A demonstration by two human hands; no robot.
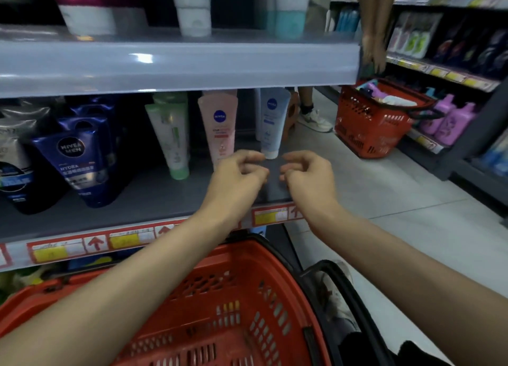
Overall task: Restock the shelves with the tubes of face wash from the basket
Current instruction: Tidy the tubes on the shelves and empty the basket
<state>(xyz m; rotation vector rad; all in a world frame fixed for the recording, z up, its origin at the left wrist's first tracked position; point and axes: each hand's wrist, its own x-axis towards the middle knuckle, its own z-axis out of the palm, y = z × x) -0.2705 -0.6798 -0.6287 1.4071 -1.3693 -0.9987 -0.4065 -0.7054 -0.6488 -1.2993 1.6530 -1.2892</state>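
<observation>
Hands hang over the middle shelf at dead centre: left hand and right hand, side by side, fingers loosely curled, nothing visible in either. Face-wash tubes stand cap-down at 12 o'clock, just beyond the knuckles: a pink tube, a pale blue tube at its 3 o'clock and a green tube at its 9 o'clock. The red basket fills 6 o'clock below the forearms; the part in view shows no tubes. Such tubes are likely light, soft-walled and slick, and tippy on their small caps, so a hold around the mid-body, towards the cap, should serve best. Dark Nivea Men tubes crowd 9 o'clock. The upper shelf overhangs at 12 o'clock and limits headroom for tall tubes. At 2 o'clock a second red basket sits on the aisle floor, with another person's hand above it at the shelf end.
</observation>
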